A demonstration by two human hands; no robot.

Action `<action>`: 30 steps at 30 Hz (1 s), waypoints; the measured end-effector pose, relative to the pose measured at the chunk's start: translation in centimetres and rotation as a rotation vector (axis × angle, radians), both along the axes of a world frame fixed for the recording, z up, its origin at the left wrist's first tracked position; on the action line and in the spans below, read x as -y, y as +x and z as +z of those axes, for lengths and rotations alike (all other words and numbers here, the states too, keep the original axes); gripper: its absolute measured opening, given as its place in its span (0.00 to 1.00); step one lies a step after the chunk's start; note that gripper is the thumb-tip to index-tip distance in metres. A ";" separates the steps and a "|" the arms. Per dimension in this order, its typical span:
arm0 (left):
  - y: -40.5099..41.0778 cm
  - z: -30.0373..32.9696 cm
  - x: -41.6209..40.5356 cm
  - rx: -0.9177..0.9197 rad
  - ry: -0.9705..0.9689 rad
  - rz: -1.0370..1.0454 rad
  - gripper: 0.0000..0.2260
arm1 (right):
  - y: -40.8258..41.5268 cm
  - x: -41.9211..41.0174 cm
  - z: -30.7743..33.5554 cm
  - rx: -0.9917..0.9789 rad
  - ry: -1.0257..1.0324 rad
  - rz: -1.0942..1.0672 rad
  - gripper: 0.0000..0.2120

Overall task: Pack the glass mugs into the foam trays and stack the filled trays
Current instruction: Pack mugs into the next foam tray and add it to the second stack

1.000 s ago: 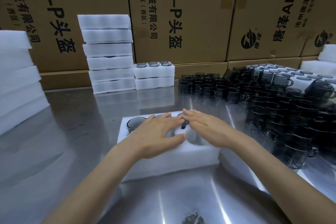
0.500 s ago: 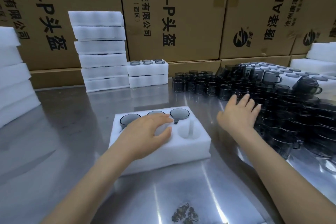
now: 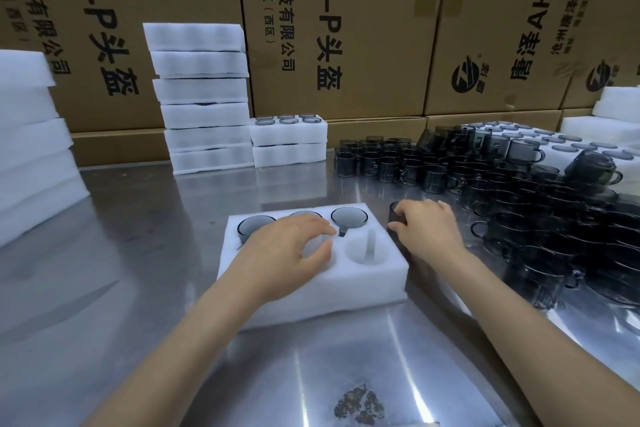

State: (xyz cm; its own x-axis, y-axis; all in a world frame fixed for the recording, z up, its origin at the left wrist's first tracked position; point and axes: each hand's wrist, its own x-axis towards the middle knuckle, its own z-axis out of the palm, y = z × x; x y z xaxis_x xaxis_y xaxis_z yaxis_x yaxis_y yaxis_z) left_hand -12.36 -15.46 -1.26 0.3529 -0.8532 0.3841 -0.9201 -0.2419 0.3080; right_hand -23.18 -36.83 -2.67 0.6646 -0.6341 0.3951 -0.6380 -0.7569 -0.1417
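Observation:
A white foam tray [image 3: 346,282] lies on the steel table in front of me, with three smoky glass mugs [image 3: 349,217] in its back row. The front right pocket [image 3: 367,249] is open and bare. My left hand [image 3: 287,250] rests on the tray's middle, fingers loosely curved over a front pocket. My right hand [image 3: 427,227] grips a dark glass mug [image 3: 394,213] just right of the tray's back corner; most of that mug is hidden by the fingers.
A large crowd of loose dark mugs [image 3: 519,191] fills the table's right side. Stacked foam trays [image 3: 202,97] and a shorter filled stack [image 3: 289,140] stand at the back. More foam [image 3: 31,146] is piled far left. Cardboard boxes [image 3: 346,28] wall the rear.
My right hand left the tray, reached to the mug pile on the right, and has come back beside the tray holding a mug. My left hand stayed on the tray.

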 end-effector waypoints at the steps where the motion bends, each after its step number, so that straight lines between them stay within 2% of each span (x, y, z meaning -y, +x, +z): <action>1: 0.0 0.0 0.0 0.009 -0.010 -0.003 0.14 | 0.0 -0.2 0.1 0.016 -0.017 0.027 0.09; 5: 0.0 -0.1 -0.1 0.031 -0.027 0.003 0.13 | -0.2 -0.7 0.9 0.295 -0.013 0.153 0.06; 9: -0.1 0.0 -0.1 0.046 -0.029 0.012 0.13 | -0.1 -2.7 2.0 0.694 -0.067 0.267 0.10; 11: -0.1 0.0 -0.1 0.046 -0.033 0.011 0.13 | -0.2 -3.7 2.2 0.786 -0.067 0.361 0.10; 15: -0.1 0.1 -0.1 0.045 -0.034 0.000 0.12 | -0.3 -5.3 2.3 0.764 0.042 0.581 0.09; 21: -0.1 0.1 0.0 0.047 -0.030 -0.003 0.12 | -0.4 -6.2 1.7 0.568 0.112 0.725 0.06; 30: 0.0 0.1 0.0 0.044 -0.013 0.010 0.13 | -1.4 -6.6 1.2 0.607 0.294 0.847 0.06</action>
